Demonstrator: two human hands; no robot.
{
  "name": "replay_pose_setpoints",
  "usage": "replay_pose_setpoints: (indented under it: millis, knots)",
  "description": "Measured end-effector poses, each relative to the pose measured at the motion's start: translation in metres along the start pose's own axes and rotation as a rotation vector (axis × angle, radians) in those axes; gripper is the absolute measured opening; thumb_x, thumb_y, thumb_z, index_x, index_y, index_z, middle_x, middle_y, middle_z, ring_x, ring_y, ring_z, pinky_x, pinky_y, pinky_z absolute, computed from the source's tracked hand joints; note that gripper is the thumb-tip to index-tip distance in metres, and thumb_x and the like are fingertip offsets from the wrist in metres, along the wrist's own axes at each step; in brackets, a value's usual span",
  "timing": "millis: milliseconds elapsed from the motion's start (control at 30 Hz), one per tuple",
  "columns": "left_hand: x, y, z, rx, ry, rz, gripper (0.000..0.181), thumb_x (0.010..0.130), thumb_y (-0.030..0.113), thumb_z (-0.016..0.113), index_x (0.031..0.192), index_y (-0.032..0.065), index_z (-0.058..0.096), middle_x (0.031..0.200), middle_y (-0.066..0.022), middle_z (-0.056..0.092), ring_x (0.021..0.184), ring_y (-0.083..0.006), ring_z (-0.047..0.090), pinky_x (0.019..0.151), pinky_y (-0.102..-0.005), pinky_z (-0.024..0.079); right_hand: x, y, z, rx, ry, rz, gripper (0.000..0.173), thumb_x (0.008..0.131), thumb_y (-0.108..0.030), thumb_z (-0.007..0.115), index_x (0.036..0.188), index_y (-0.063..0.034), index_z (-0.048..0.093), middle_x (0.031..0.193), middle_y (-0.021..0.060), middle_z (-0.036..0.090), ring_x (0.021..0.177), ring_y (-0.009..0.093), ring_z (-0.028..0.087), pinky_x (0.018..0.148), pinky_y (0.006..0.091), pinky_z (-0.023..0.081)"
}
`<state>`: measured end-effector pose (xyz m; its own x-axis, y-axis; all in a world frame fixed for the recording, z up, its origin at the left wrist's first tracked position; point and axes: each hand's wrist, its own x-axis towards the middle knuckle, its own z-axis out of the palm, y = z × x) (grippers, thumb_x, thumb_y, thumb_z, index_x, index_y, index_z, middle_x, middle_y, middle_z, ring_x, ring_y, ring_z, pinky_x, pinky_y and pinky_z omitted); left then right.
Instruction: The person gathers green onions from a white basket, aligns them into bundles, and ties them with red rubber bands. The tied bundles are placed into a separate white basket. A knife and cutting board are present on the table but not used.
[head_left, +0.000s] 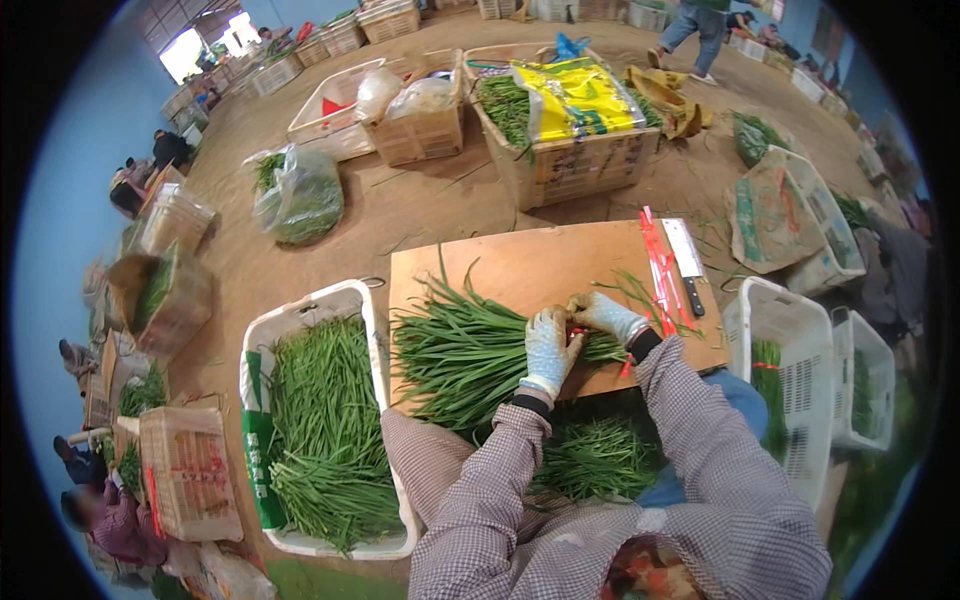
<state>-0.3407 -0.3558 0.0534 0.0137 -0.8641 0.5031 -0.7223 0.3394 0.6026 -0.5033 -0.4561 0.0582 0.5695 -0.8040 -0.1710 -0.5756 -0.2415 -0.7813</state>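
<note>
A bunch of long green chives (465, 349) lies across the wooden board (517, 251), leaves fanned to the left. My left hand (550, 351), in a pale blue and white glove, grips the bunch near its stem end. My right hand (606, 318), gloved alike, has its fingertips close to the left ones, at a red tie (577, 332) around the stems. A red tail of the tie hangs below the right wrist. The fingertips partly hide the tie. Right of my hands, loose red strips (657, 262) lie beside a cleaver (684, 255) with a black handle.
A white crate (250, 330) of loose chives stands left of the board; another crate (806, 382) with a tied bunch stands right. Cut greens (596, 457) lie below the board, by my lap. Beyond are a bagged bundle (300, 195), a full crate (577, 169) and a walking person (697, 34).
</note>
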Motion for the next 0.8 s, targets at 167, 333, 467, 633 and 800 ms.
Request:
replay_pose_setpoints:
  millis: [167, 333, 467, 633, 800]
  knots:
    - [-0.003, 0.003, 0.014, -0.167, 0.120, 0.041, 0.016, 0.082, 0.002, 0.071, 0.096, 0.0045, 0.064, 0.098, -0.0154, 0.065, 0.095, -0.0382, 0.062, 0.082, -0.0445, 0.052, 0.002, 0.005, 0.002, 0.144, 0.004, 0.167, 0.016, 0.087, -0.016, 0.072, 0.095, -0.0022, 0.068, 0.082, 0.0083, 0.069, 0.077, 0.016, 0.062, 0.074, 0.0324, 0.051]
    - [-0.017, 0.002, 0.022, -0.452, 0.210, -0.102, 0.012, 0.083, -0.006, 0.066, 0.088, 0.0026, 0.060, 0.089, -0.0151, 0.066, 0.084, -0.0360, 0.066, 0.076, -0.0416, 0.054, -0.008, 0.010, 0.020, 0.229, 0.315, 0.076, 0.017, 0.083, -0.014, 0.077, 0.086, -0.0009, 0.068, 0.079, 0.0105, 0.068, 0.078, 0.020, 0.065, 0.074, 0.0346, 0.052]
    - [0.004, -0.028, 0.009, -0.219, 0.171, -0.087, 0.015, 0.081, 0.004, 0.073, 0.085, 0.0039, 0.059, 0.093, -0.0140, 0.065, 0.090, -0.0360, 0.062, 0.079, -0.0451, 0.049, -0.028, -0.015, 0.034, -0.185, 0.628, -0.351, 0.014, 0.073, -0.016, 0.077, 0.077, -0.0062, 0.068, 0.077, 0.0161, 0.065, 0.078, 0.036, 0.064, 0.074, 0.0463, 0.050]
    - [0.035, -0.020, -0.012, 0.146, -0.238, -0.129, 0.026, 0.084, 0.022, 0.076, 0.104, 0.0065, 0.068, 0.109, -0.0119, 0.065, 0.109, -0.0344, 0.059, 0.090, -0.0484, 0.044, -0.062, -0.058, 0.049, -0.862, 0.554, -0.278, 0.020, 0.086, -0.019, 0.062, 0.100, -0.0094, 0.071, 0.093, 0.0092, 0.066, 0.092, 0.031, 0.062, 0.088, 0.0458, 0.048]
    - [-0.021, 0.019, -0.005, -0.005, 0.186, -0.001, 0.034, 0.089, 0.019, 0.074, 0.116, 0.0036, 0.061, 0.118, -0.0169, 0.063, 0.112, -0.0375, 0.058, 0.092, -0.0479, 0.045, -0.081, -0.055, 0.025, -0.776, 0.428, -0.243, 0.023, 0.080, -0.016, 0.065, 0.101, -0.0141, 0.076, 0.092, 0.0099, 0.068, 0.093, 0.030, 0.064, 0.088, 0.0474, 0.048]
